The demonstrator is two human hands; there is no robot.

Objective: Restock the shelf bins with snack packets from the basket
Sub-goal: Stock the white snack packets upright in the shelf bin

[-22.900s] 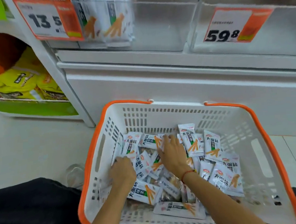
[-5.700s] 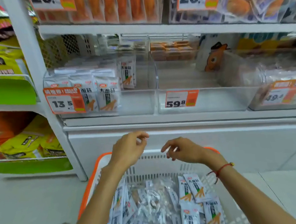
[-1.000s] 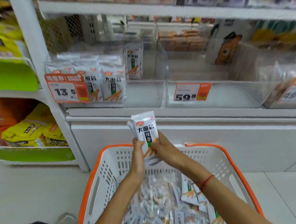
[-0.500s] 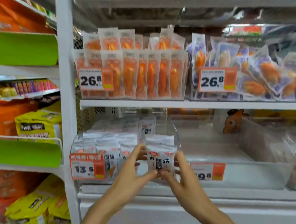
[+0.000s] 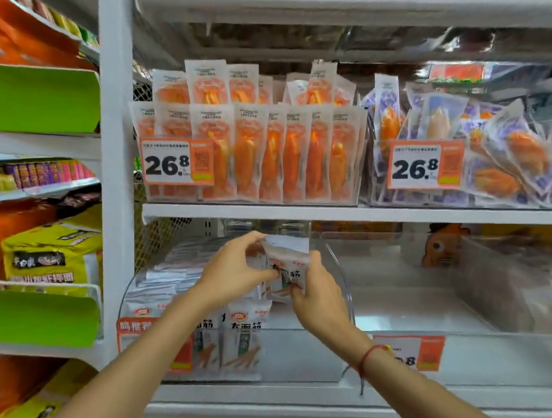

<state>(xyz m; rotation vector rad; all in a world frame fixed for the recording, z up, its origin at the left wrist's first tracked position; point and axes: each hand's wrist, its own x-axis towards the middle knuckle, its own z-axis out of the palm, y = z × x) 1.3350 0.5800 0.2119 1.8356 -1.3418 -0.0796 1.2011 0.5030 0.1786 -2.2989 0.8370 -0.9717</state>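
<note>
- Small stack of white snack packets [image 5: 287,268] held upright between both hands, above the open top of the clear shelf bin [image 5: 341,283] on the lower shelf, near its right wall.
- Left hand [image 5: 232,273] curled round the stack's left side and top; right hand [image 5: 317,297] pinching its lower right edge from below.
- Likely light, soft and crinkly, with slick film faces prone to sliding against one another; best squeezed flat-face to flat-face with a hand on each side, as here, rather than held by one sealed edge.
- Same bin already holds upright rows of matching white packets [image 5: 243,340] on its left and front, behind an orange price tag [image 5: 135,333]; right portion looks unfilled, so the stack probably goes there.
- Next bin to the right [image 5: 479,307], also clear, appears nearly bare, tagged with a price label [image 5: 413,352] partly hidden by the right wrist.
- Shelf above carries a bin of orange pouches [image 5: 263,156] tagged 26.8, and, further right, a bin of purple-edged pouches [image 5: 516,158] with the same price.
- Basket not in view.
</note>
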